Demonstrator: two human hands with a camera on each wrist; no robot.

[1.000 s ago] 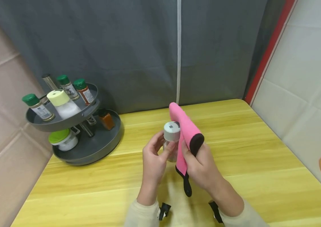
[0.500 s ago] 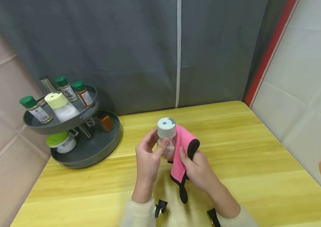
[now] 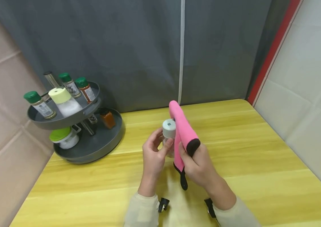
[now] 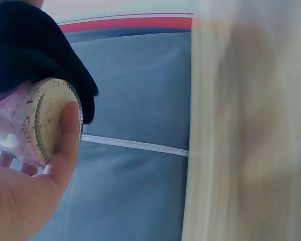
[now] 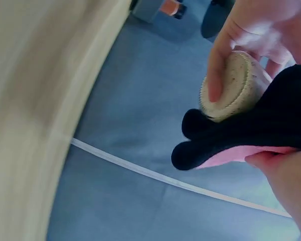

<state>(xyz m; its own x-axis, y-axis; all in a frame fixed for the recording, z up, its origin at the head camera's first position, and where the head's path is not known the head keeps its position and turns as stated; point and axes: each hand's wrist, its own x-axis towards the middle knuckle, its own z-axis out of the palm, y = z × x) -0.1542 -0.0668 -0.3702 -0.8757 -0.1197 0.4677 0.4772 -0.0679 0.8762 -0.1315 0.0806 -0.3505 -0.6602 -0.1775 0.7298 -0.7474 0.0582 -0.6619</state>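
A two-tier rack [image 3: 99, 147] carries green-capped jars [image 3: 43, 107] and a yellow-capped bottle [image 3: 67, 105] with white contents above, a green-lidded pot [image 3: 69, 140] below. Further right, the left hand [image 3: 153, 155] grips a white-capped clear jar [image 3: 168, 128] with pale, red-flecked contents over the surface [image 3: 262, 170]; the right hand [image 3: 199, 164] grasps a pink cloth [image 3: 183, 127] against its right side.

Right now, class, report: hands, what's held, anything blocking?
Left hand grips clear round white-capped jar. Right hand holds pink black-edged cloth against it. Nothing visibly blocking.
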